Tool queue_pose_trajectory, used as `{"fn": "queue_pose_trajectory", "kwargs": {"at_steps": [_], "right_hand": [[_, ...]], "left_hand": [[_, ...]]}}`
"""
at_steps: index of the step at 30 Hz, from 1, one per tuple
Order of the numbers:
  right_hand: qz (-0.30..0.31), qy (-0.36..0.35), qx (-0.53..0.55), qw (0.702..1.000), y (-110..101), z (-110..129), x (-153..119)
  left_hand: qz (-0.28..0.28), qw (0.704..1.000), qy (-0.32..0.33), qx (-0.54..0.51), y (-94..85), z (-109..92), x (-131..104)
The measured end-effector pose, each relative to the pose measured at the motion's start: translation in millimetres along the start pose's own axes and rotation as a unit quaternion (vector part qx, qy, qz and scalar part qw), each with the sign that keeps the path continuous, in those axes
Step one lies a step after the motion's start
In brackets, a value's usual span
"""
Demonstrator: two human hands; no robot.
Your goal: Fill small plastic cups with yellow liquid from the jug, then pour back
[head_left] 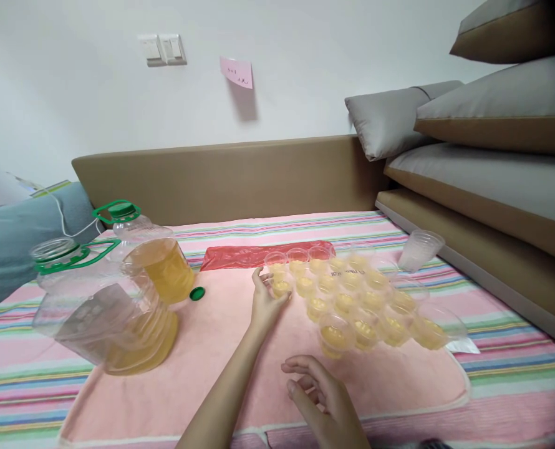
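My left hand (267, 301) is closed around a clear plastic cup (281, 285) with yellow liquid in it, at the left end of a group of similar cups. Its thumb and fingers sit on either side of the cup, which appears to rest on the pink mat (212, 349). Nearer to me, my right hand (322, 396) hovers with its fingers loosely curled and apart, holding nothing. The closest thing to it is a front-row cup (337, 335). The other cups stand close together in rows, each partly filled with the yellow liquid.
At left stand two large clear jugs of yellow liquid: an uncapped front jug (113, 330) and a green-capped back jug (160, 268). A loose green cap (197, 293) lies beside them. Behind the cups is a red plastic bag (231, 256); stacked cups (420, 251) lie right, near cushions (487, 181).
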State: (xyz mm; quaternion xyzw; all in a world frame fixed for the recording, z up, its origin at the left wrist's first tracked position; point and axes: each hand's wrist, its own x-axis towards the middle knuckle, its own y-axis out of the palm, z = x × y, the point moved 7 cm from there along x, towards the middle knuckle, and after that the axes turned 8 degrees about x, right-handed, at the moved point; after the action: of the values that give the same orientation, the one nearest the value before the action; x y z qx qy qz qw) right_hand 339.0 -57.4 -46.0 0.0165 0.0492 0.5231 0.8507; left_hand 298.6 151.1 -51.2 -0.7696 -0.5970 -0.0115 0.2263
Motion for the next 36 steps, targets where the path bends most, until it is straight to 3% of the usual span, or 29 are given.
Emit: {"fn": "queue_pose_trajectory", "kwargs": {"at_steps": [5, 11, 14, 17, 18, 19, 21, 23, 25, 28, 30, 36], "right_hand": [[0.004, -0.003, 0.004, 1.0, -0.3, -5.1, 5.0], [0.043, 0.008, -0.012, 0.999, 4.7, -3.3, 9.8], [0.074, 0.013, -0.002, 0.997, 4.1, 8.4, 6.6], [0.147, 0.013, 0.057, 0.987, -9.2, 35.7, 5.8], [0.155, -0.01, 0.067, 0.986, -22.5, 50.8, 8.8], [0.12, -0.057, 0.065, 0.989, -45.0, 69.5, 15.0], [0.007, -0.16, 0.012, 0.987, -103.3, 107.9, 31.1], [-0.104, -0.25, -0.122, 0.955, -163.0, 142.5, 50.1], [-0.189, -0.272, -0.257, 0.908, -216.8, 163.0, 76.4], [-0.245, -0.254, -0.308, 0.884, -284.3, 167.7, 123.0], [-0.251, -0.241, -0.332, 0.877, -315.0, 159.9, 152.0], [-0.269, -0.201, -0.352, 0.874, -365.7, 122.3, 209.6]], "left_hand": [[0.031, 0.999, -0.025, 0.037, -9.2, 0.5, -1.5], [0.054, 0.994, -0.07, 0.071, -44.2, -8.9, -20.3], [0.039, 0.996, -0.062, 0.059, -59.8, -16.2, -40.9], [0.048, 0.998, -0.036, -0.003, -63.4, -20.3, -63.4], [0.059, 0.998, -0.033, -0.017, -62.3, -20.2, -69.9], [0.065, 0.997, -0.033, -0.027, -61.9, -19.7, -75.3], [0.065, 0.996, -0.041, -0.048, -62.4, -18.3, -82.5], [0.065, 0.994, -0.053, -0.063, -63.3, -18.2, -85.9], [0.072, 0.994, -0.055, -0.066, -63.3, -20.9, -86.7], [0.063, 0.993, -0.067, -0.071, -64.4, -24.3, -85.3], [0.037, 0.992, -0.094, -0.076, -67.4, -22.5, -83.2], [-0.021, 0.981, -0.174, -0.085, -76.5, -9.7, -76.5]]}}
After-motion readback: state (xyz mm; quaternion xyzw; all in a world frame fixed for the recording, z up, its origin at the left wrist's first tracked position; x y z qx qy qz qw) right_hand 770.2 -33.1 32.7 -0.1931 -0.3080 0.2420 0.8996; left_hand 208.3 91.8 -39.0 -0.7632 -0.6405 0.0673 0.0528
